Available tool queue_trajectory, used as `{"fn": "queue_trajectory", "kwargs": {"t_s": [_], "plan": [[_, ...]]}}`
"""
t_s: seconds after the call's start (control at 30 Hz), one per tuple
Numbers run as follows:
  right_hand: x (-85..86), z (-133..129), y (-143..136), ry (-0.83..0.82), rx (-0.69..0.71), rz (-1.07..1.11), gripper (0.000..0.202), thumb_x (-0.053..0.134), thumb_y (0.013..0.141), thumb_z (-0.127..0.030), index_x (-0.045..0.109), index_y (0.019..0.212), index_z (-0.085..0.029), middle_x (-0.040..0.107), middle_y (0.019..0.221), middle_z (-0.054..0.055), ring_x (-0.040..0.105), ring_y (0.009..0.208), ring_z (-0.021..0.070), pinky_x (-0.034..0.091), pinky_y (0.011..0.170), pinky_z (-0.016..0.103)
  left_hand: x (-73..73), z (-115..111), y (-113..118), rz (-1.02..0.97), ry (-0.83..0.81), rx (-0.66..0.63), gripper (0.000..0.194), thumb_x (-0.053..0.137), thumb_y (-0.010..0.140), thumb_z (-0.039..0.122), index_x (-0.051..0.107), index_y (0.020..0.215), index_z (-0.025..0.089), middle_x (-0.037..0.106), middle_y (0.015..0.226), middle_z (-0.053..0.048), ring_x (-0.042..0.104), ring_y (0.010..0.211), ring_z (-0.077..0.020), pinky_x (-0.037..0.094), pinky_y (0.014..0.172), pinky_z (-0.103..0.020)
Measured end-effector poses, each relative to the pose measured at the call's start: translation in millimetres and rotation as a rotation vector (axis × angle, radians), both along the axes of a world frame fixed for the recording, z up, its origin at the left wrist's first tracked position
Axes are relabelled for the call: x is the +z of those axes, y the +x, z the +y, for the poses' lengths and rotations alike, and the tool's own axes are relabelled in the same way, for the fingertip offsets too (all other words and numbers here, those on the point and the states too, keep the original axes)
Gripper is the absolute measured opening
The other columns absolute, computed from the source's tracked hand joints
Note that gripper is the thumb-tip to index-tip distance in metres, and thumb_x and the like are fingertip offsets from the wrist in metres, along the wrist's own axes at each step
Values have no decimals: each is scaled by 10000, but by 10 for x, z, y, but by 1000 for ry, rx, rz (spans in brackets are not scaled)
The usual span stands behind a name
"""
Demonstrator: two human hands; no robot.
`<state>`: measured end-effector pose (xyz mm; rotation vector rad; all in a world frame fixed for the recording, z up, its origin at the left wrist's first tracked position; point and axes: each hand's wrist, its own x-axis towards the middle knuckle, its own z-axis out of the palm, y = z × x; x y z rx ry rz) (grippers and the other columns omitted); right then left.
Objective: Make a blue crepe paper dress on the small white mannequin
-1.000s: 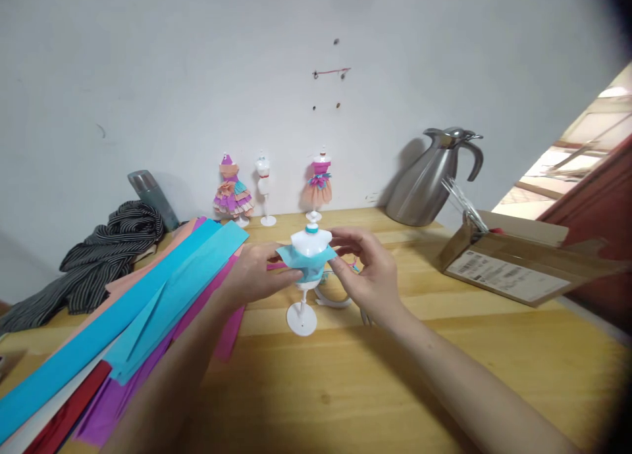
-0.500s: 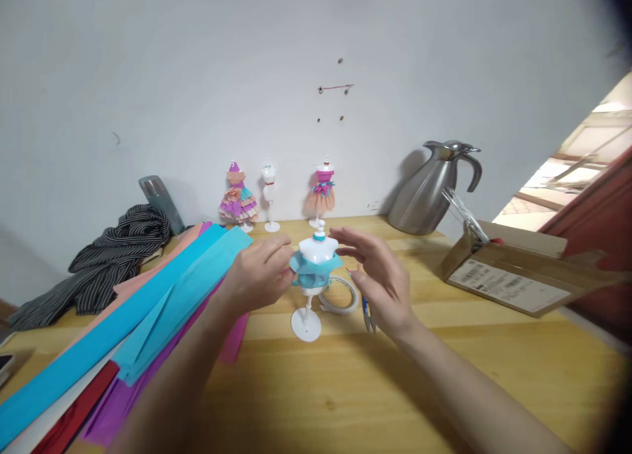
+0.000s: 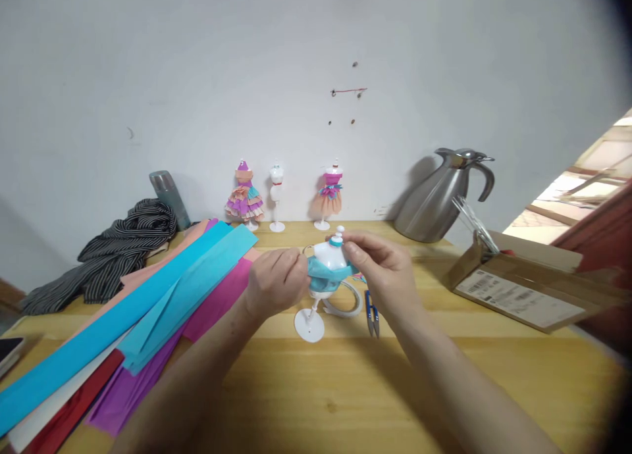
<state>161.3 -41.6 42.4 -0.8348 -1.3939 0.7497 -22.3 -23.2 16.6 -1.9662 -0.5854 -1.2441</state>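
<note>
Half a second ago the little white dress form stood nearly upright between two hands held just off it; now it leans over to the right, in the middle of the table, and both hands are on it. The left hand, whose fingers were loosely bent beside the figure, has closed into a near fist on the left end of the light blue paper wrapped round the chest. The right hand, open a moment ago, has its thumb and fingers closed about the shoulder near the neck, though the farther fingertips are hidden from me. Its shift also uncovers more of the blue-handled snips, lying near the roll of tape behind the form. Over to the right, a cardboard box sits tilted with its flap up; a bundle of thin, clear-looking sticks pokes out of its near left end, and a bit of something red shows beside them. What else it holds I can't see. The steel jug against the wall and the grey-green flask at far left both keep their contents hidden.
</note>
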Motion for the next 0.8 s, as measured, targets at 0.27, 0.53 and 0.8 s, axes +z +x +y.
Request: {"fn": "queue_trajectory", "kwargs": {"t_s": [0.27, 0.53, 0.8], "plan": [[-5, -4, -20, -11, -47, 24, 194, 689, 744, -370, 735, 809, -193, 746, 773, 48, 649, 641, 169, 528, 566, 277, -52, 31, 37, -134, -15, 43, 177, 520, 746, 134, 581, 911, 144, 702, 743, -69, 644, 619, -169, 450, 556, -268], [-29, 5, -36, 5, 21, 79, 147, 707, 751, -350, 736, 818, -222, 741, 777, 29, 654, 673, 159, 532, 610, 269, -4, 4, 96, -122, -50, 76, 59, 542, 795, 114, 579, 811, 157, 666, 619, -22, 595, 547, -133, 385, 534, -255], [-23, 30, -27, -6, 57, 111, 125, 712, 754, -329, 728, 811, -219, 732, 747, 11, 638, 627, 133, 524, 590, 246, 135, -119, 98, -109, -427, 51, 160, 509, 753, 93, 633, 834, 155, 677, 673, -30, 617, 618, -154, 428, 558, -254]]}}
